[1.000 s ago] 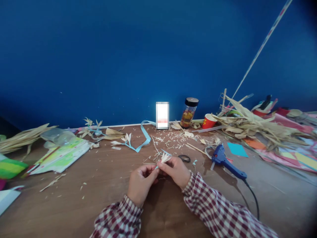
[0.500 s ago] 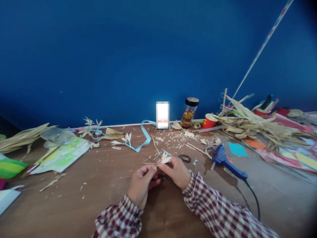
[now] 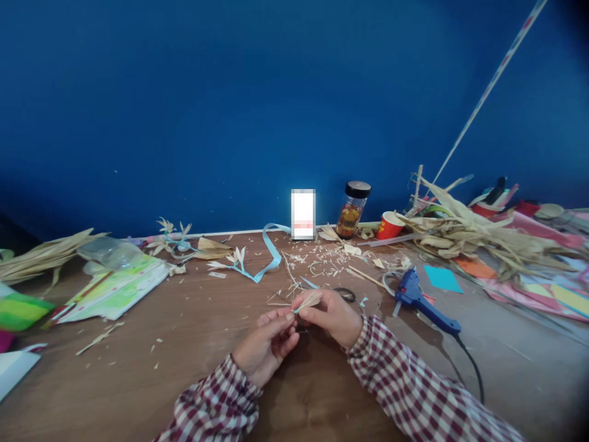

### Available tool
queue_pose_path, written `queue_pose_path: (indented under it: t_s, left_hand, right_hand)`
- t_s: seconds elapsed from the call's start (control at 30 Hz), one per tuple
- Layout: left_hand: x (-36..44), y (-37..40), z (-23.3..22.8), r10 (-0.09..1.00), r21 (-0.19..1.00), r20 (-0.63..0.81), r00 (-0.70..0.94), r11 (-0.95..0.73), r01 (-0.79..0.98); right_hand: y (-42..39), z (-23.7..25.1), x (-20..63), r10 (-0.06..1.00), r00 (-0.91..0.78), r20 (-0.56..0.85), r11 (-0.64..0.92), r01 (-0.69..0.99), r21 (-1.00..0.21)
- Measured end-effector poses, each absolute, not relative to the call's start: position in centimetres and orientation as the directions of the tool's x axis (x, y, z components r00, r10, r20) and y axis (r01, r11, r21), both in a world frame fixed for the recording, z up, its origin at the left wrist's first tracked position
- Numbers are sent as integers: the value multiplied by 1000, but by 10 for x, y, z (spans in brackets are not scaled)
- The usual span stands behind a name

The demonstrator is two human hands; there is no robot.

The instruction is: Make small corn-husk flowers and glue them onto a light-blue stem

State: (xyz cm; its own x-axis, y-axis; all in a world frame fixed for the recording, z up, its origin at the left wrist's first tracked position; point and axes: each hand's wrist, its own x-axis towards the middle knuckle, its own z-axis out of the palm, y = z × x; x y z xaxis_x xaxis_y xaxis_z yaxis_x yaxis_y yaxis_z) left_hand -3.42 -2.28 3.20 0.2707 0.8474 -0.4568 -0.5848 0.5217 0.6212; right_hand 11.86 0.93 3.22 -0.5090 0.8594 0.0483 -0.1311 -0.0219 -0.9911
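Both hands rotated slightly since 0.5 s ago; husk flower now lies flatter. Left hand pinches its stem end; right hand pinches the petals. Bare table at 9 o'clock; scissors at 1, glue gun at 2.

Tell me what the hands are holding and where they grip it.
Both hands pinch a small pale dried-leaf flower. The right hand grips its base, petals fanning above the fingers; the left hand pinches the stub end beside it.
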Motion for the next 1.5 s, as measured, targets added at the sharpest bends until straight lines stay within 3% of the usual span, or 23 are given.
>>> queue_pose_path:
  t_s: [0.2, 0.3, 0.53, 0.8, 1.0, 1.17, 1.27, 1.37, 1.5]
  left_hand:
    - [-28, -24, 33, 913, 739, -383, 139, 393, -547]
    - [-26, -24, 32, 929, 779, -364, 67, 343, -525]
    - [-26, -26, 36, 925, 822, -370, 89, 371, -433]
    - [-25, -26, 32, 956, 893, -294, 11, 279, -352]
    - [-27, -26, 23, 985, 972, -156, -78, 139, -188]
    - [-28, -32, 30, 985, 981, 121, -120, -101, 164]
    - [-28, -36, 36, 961, 949, 240, -135, -203, 240]
    - [-27, -37, 38, 974, 974, 193, -122, -176, 140]
    - [-26, -31, 32, 995, 994, -57, -81, 48, -100]
  right_hand:
    - [11, 29, 118, 883, -470, 17, -114, -248, -962]
    - [11, 30, 117, 895, -445, 28, -80, -221, -972]
    - [13, 32, 120, 913, -407, 12, -58, -160, -985]
    - [11, 35, 118, 913, -405, 46, 8, -96, -995]
    - [8, 35, 116, 912, -406, 56, 9, -116, -993]
    - [4, 31, 110, 923, -384, 37, -25, -156, -987]
    - [2, 27, 107, 936, -351, 30, -26, -153, -988]
    - [2, 26, 106, 945, -326, -4, -59, -159, -986]
    - [6, 28, 108, 960, -259, -104, -166, -233, -958]
